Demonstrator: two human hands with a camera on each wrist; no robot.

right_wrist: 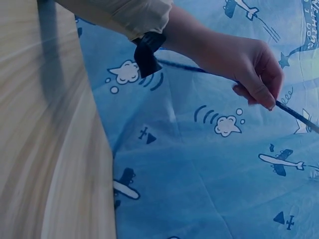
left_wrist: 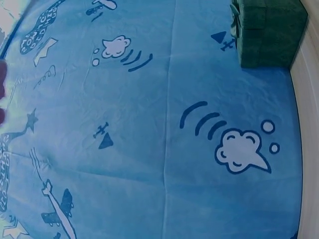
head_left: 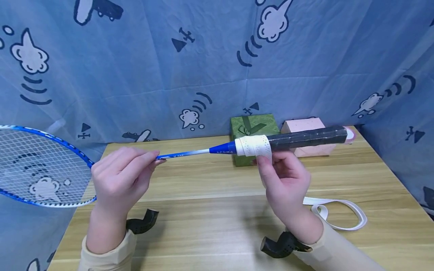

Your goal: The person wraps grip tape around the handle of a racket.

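Racket lies level, head leftward; left hand pinches shaft, right hand pinches white tape.

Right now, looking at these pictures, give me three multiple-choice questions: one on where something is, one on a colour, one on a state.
1. Where does the loose white grip tape lie?
A on the table, by the right wrist
B on the green gift box
C over the racket strings

2. What colour is the badminton racket frame?
A red
B blue
C yellow

3. How far is the racket handle wrapped in white?
A fully
B only near the shaft
C not at all

Answers: 1 A, it curls on the wooden table. 2 B, the rim is blue. 3 B, the rest stays black.
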